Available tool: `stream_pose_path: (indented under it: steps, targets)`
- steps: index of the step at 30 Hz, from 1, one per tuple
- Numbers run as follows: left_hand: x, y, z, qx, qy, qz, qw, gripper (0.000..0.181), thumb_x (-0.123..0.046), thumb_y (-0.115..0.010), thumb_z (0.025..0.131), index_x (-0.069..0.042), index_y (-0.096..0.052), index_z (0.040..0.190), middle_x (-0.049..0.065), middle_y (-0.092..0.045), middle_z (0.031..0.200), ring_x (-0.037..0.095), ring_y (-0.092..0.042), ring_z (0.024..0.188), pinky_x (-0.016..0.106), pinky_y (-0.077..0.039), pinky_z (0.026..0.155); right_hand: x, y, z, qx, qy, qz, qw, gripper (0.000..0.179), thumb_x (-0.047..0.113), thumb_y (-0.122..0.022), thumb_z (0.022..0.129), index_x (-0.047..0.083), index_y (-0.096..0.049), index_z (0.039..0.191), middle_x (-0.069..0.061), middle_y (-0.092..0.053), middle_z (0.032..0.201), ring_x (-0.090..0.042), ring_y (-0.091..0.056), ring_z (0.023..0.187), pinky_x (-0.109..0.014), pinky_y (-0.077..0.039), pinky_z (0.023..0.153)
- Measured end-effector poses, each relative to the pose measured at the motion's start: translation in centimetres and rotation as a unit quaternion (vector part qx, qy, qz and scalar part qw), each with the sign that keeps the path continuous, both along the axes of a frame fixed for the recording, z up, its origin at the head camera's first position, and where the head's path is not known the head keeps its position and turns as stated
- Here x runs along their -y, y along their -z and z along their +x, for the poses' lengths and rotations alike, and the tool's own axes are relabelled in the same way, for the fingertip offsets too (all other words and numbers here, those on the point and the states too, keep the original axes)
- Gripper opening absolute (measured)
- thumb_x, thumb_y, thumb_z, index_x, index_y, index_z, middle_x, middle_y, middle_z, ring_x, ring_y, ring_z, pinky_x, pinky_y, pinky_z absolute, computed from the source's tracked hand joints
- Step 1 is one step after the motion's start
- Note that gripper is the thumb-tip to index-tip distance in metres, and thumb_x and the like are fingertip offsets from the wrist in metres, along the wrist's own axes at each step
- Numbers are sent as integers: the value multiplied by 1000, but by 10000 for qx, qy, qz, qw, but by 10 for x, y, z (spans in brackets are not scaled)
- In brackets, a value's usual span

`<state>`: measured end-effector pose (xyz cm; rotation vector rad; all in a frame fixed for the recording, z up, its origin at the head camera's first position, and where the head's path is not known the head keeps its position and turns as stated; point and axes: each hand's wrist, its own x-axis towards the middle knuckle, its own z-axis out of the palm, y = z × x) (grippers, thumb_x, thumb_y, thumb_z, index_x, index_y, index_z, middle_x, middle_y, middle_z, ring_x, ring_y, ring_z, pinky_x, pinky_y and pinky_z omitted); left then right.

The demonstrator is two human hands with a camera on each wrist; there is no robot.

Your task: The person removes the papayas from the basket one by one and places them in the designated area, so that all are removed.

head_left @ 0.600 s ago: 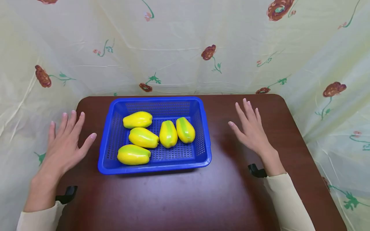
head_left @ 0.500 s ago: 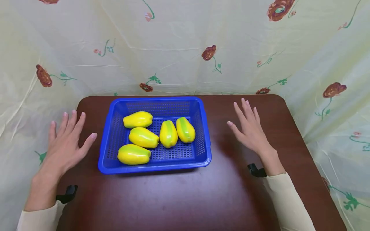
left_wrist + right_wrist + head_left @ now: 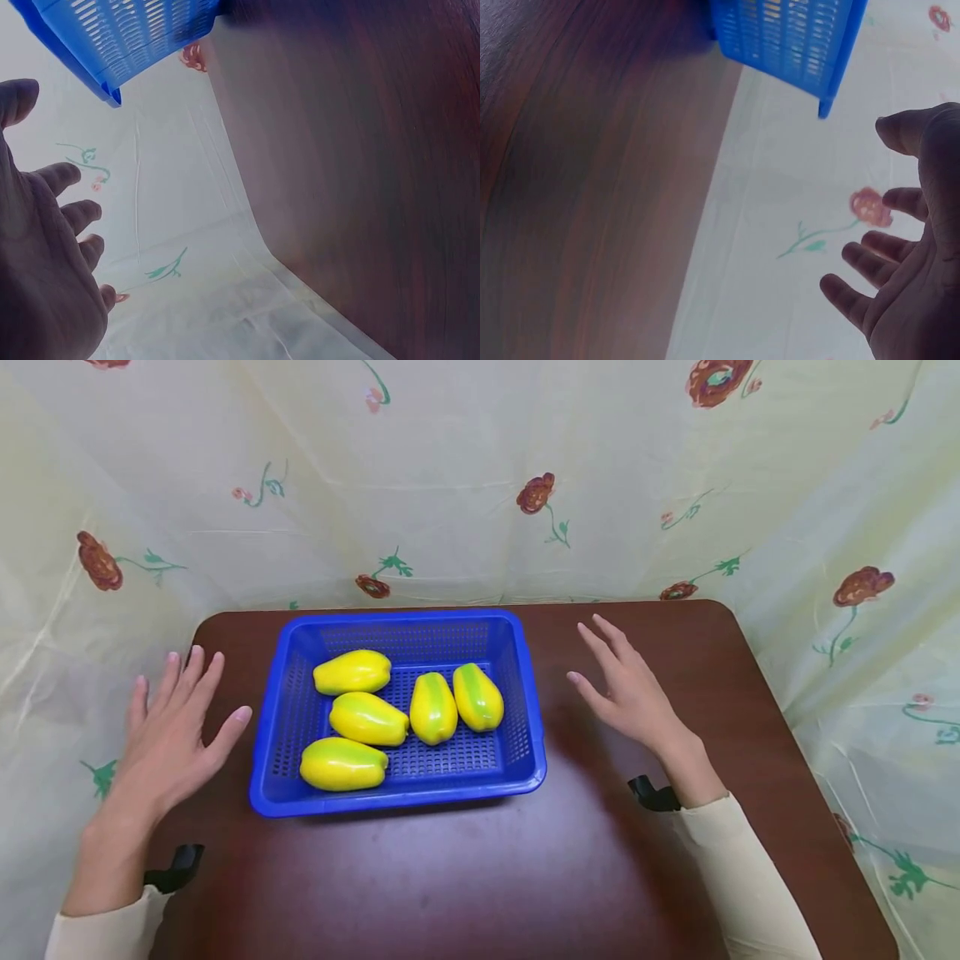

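Note:
A blue plastic basket [image 3: 420, 800] with perforated walls sits on the table, left of its middle. Inside lie several yellow fruits with green streaks that look like small papayas [image 3: 369, 719]; three lie sideways at the left, and two stand lengthwise [image 3: 433, 708] at the right. My left hand [image 3: 168, 743] hovers left of the basket, fingers spread, holding nothing. To the right of the basket my right hand [image 3: 633, 693] is held up with fingers extended, apart from the rim. Both wrist views show the basket's side wall [image 3: 146, 34] beyond an empty palm.
The dark brown wooden table [image 3: 465, 877] has rounded far corners. A pale curtain [image 3: 450, 468] with printed red flowers hangs close behind it and along both sides. Black wrist mounts [image 3: 652, 793] sit near each cream sleeve.
My right hand has moved left, closer to the basket. The left hand has stayed nearly in place; the view has shifted slightly. The basket and fruits look undisturbed.

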<state>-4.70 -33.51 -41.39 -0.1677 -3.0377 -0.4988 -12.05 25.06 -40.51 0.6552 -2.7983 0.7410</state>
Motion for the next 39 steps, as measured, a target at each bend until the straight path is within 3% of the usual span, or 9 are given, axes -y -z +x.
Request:
stream_pose_path:
  steps: [13, 20, 28, 33, 39]
  targets:
    - [-5, -1, -7, -88, 97, 312, 9994, 84, -47, -55, 104, -16, -17, 171, 16, -6, 179, 41, 3, 167, 65, 15, 131, 28, -18, -1, 367, -454, 142, 9982, 68, 32, -69, 103, 18, -43, 163, -10, -39, 169, -35, -49, 149, -59, -54, 108]
    - [-9, 2, -5, -103, 110, 356, 9993, 84, -46, -57, 103, -16, -19, 171, 18, -10, 179, 41, 0, 167, 63, 15, 132, 47, -26, -2, 497, -781, 355, 9951, 65, 36, -67, 103, 15, -46, 161, -12, -42, 167, -32, -49, 149, -55, -53, 113]
    - [-14, 5, -3, -130, 276, 614, 9976, 82, -43, -59, 103, -14, -22, 171, 21, -13, 178, 43, -1, 167, 63, 14, 132, 69, -37, 0, 588, -1135, 425, 9909, 63, 36, -67, 103, 12, -49, 159, -11, -48, 159, -27, -56, 139, -47, -56, 110]
    - [-15, 1, -4, -127, 426, 605, 9972, 82, -41, -60, 103, -12, -22, 170, 22, -14, 177, 43, -3, 167, 62, 13, 133, 85, -43, 2, 833, -1326, 532, 9862, 63, 37, -65, 104, 12, -49, 159, -11, -51, 157, -27, -57, 138, -46, -56, 110]
    - [-19, 1, -10, -95, 434, 542, 9975, 82, -43, -59, 103, -13, -22, 170, 21, -14, 178, 42, -4, 167, 60, 12, 134, 100, -49, -6, 1247, -1377, 728, 9799, 64, 39, -64, 104, 14, -46, 161, -11, -50, 158, -27, -58, 140, -47, -53, 115]
